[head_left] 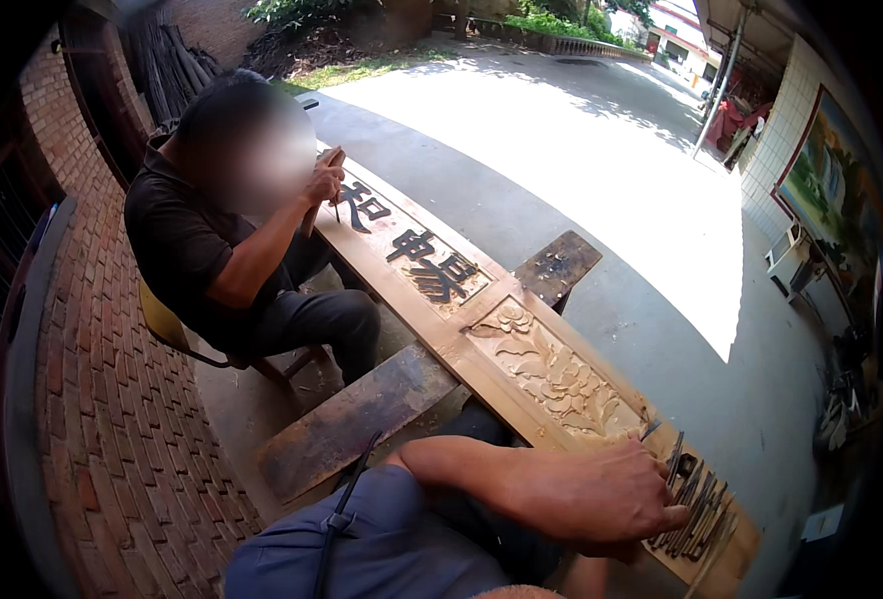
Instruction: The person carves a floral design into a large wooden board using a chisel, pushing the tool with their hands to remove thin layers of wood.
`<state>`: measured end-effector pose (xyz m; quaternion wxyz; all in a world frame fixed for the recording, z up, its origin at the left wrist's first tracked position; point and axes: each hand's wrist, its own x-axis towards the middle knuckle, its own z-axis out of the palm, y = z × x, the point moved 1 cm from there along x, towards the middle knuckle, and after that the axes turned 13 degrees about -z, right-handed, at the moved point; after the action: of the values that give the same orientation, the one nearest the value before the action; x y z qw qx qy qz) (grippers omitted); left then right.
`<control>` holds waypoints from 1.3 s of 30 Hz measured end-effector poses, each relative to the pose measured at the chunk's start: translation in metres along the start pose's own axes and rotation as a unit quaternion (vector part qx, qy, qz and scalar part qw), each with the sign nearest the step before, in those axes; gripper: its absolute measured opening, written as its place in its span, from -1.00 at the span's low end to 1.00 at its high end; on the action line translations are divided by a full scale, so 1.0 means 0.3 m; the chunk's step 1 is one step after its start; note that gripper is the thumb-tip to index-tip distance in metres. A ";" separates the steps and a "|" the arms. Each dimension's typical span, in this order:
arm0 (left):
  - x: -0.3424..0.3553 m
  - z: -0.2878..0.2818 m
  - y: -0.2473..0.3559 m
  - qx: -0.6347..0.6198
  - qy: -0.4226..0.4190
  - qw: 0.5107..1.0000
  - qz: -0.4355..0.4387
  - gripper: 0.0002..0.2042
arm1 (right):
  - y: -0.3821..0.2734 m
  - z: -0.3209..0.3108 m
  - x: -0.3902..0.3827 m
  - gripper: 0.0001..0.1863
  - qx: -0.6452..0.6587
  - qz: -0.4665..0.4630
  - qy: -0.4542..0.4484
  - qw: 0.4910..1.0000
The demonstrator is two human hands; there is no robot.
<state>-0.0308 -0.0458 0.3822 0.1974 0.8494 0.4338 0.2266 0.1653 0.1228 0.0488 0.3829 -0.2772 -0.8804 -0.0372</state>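
Observation:
My left hand [636, 494] is over the near right end of a long wooden board [446, 349], its fingers curled and mostly hidden from view. A thin metal piece [650, 429] shows beside its knuckles; I cannot make out whether the hand holds it. Beside the thumb lies a row of slim carving chisels [699, 519]. Only a small part of my right hand [606, 548] shows beneath the left one, its fingers hidden. Just beyond my left hand is a carved relief of flowers and leaves [561, 384].
Across to the left, a seated person [222, 220] works with raised hands at the board's far part, by dark carved characters [431, 262]. Wooden benches [356, 419] cross under the board. A brick wall [112, 399] runs along the left; a framed painting [836, 185] hangs right.

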 end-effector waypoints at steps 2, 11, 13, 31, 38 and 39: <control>0.010 -0.112 0.115 0.038 0.068 0.997 0.021 -0.44 | -0.033 0.069 0.000 -0.88 0.015 -0.004 -0.014 1.000; -0.077 -0.159 0.084 -0.071 0.193 0.946 0.249 -0.76 | -0.001 0.085 -0.017 -0.91 0.009 0.020 -0.042 0.999; -0.092 -0.116 0.042 -0.035 0.215 0.944 0.248 -0.80 | -0.021 0.103 -0.008 -0.91 0.020 0.017 -0.042 0.999; -0.592 0.781 -0.291 -0.324 0.085 0.787 -0.519 -0.64 | -0.082 0.071 -0.015 -0.98 0.012 0.050 -0.045 0.998; -0.503 0.971 -0.457 -0.121 -0.005 0.863 -0.490 -0.65 | -0.100 0.057 -0.014 -0.96 0.021 0.042 -0.038 0.998; -0.493 0.989 -0.470 -0.101 -0.019 0.863 -0.495 -0.65 | -0.113 0.053 -0.001 -0.96 0.031 0.045 -0.018 0.998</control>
<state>-0.0339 -0.1323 0.0324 0.3766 0.5023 0.7682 0.1254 0.1376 0.0986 0.0424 0.3767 -0.3051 -0.8746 0.0129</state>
